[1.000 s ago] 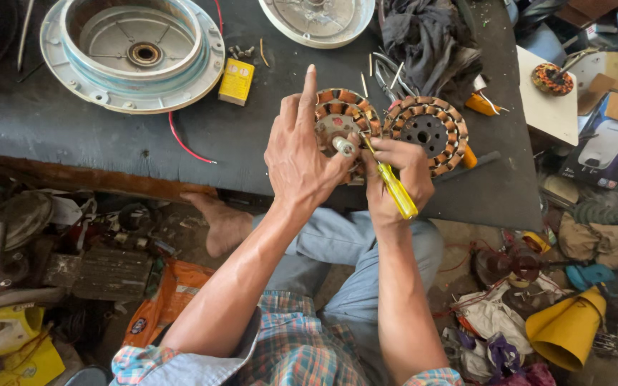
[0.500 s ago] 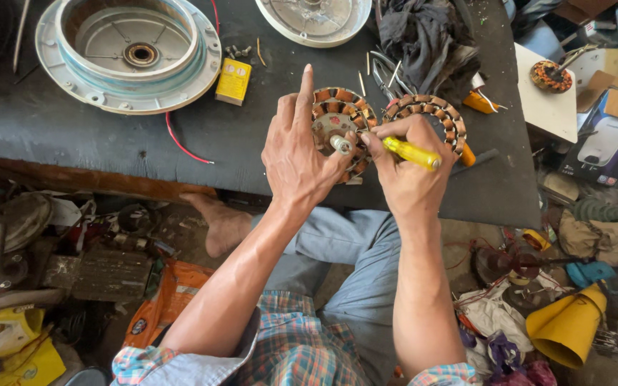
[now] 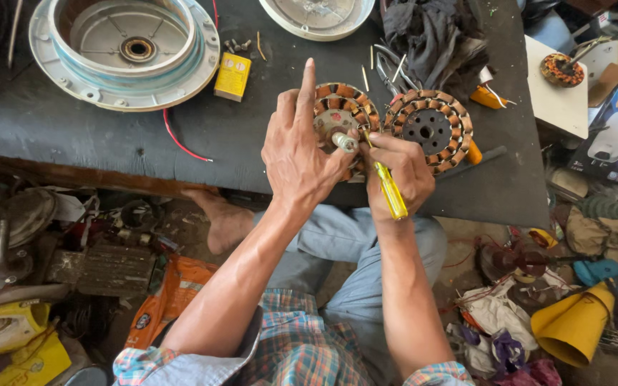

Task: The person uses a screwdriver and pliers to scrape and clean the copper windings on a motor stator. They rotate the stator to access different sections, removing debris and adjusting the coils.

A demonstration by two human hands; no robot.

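Note:
My left hand (image 3: 300, 154) grips a round fan stator (image 3: 343, 120) with copper windings, index finger pointing up; a metal shaft sticks out of its middle. My right hand (image 3: 397, 170) holds a yellow-handled screwdriver (image 3: 388, 187), its tip at the stator's hub. A second copper-wound stator (image 3: 429, 129) lies flat on the dark tabletop (image 3: 109, 143) just right of my hands.
A large round metal motor housing (image 3: 124, 46) sits at the back left, a small yellow box (image 3: 232, 76) beside it, a white cover (image 3: 316, 14) at the top. Dark rags (image 3: 430, 36) lie behind. A red wire (image 3: 180, 143) crosses the table. Clutter and a yellow cone (image 3: 574, 325) cover the floor.
The right hand has swung the screwdriver handle from pointing right back down toward me, with the tip staying at the stator's hub. The left hand keeps its grip.

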